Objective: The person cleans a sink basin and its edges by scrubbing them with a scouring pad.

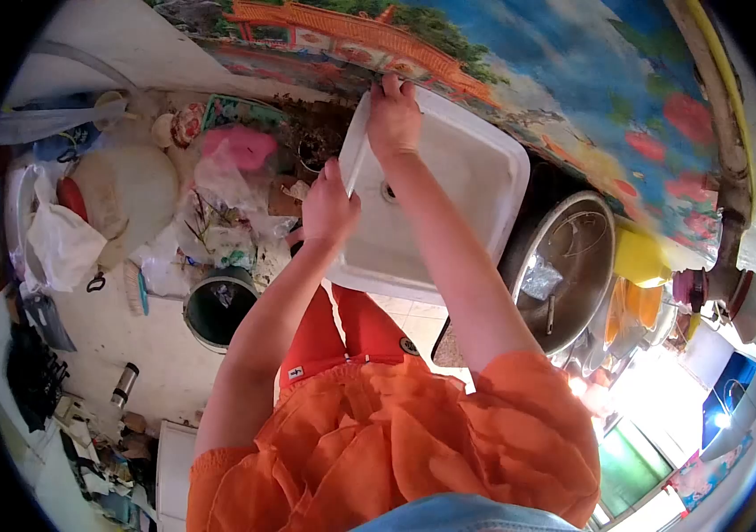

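No words or numbers can be read. The red pants have a small white tag and a round dark patch, with marks too tiny to read.

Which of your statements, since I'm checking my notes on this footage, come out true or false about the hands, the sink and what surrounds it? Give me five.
1. The left hand and right hand are both at the white sink's left side. True.
2. The metal basin is left of the sink. False: it is on the right.
3. The right hand is farther from the person's body than the left. True.
4. The sleeves are blue. False: they are orange.
5. Dishes cover the drain hole. False: it is visible.
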`<action>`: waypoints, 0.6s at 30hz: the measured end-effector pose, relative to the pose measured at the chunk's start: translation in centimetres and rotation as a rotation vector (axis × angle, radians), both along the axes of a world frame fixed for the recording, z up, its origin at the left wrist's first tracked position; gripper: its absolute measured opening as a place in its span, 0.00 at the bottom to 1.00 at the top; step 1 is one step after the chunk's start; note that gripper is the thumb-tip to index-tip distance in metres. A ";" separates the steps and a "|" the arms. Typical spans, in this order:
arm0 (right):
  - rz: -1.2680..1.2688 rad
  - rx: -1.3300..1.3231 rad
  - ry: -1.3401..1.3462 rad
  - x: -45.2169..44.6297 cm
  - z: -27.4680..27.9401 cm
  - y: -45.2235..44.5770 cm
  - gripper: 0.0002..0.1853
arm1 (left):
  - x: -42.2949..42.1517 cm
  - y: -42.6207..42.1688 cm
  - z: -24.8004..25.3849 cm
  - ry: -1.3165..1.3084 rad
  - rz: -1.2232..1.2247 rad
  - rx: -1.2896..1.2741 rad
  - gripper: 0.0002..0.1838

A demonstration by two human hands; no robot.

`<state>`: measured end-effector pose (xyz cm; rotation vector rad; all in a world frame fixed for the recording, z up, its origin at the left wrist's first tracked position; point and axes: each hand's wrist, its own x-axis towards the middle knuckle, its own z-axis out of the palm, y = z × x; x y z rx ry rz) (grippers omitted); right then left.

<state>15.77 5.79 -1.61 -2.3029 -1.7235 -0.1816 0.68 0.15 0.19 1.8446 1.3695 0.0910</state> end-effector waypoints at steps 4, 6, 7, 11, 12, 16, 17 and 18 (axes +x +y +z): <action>-0.082 0.071 0.029 3.0 0.3 -3.1 0.06 | -0.1 0.4 0.6 -0.012 0.016 0.015 0.25; -0.126 0.044 0.147 1.6 -2.0 -1.4 0.07 | 0.0 -0.1 0.7 -0.021 0.032 0.010 0.24; -0.159 0.030 0.207 0.3 -1.7 -0.9 0.08 | -0.1 -0.2 0.5 -0.027 0.032 0.009 0.24; -0.024 0.159 0.133 3.0 0.0 -3.8 0.11 | 0.1 0.1 1.1 -0.019 0.024 0.023 0.23; -0.167 0.189 0.340 4.0 0.8 -5.6 0.13 | 0.2 0.2 1.0 -0.016 0.030 0.033 0.23; -0.557 0.244 0.075 11.2 -1.5 -13.4 0.12 | 0.2 0.0 1.3 -0.006 0.043 0.026 0.23; -0.556 0.222 0.224 11.1 -1.4 -13.8 0.11 | 0.1 0.0 1.6 -0.004 0.036 0.019 0.23; -0.550 0.206 0.373 10.5 -0.6 -13.2 0.11 | 0.2 0.0 1.5 -0.004 0.037 0.034 0.23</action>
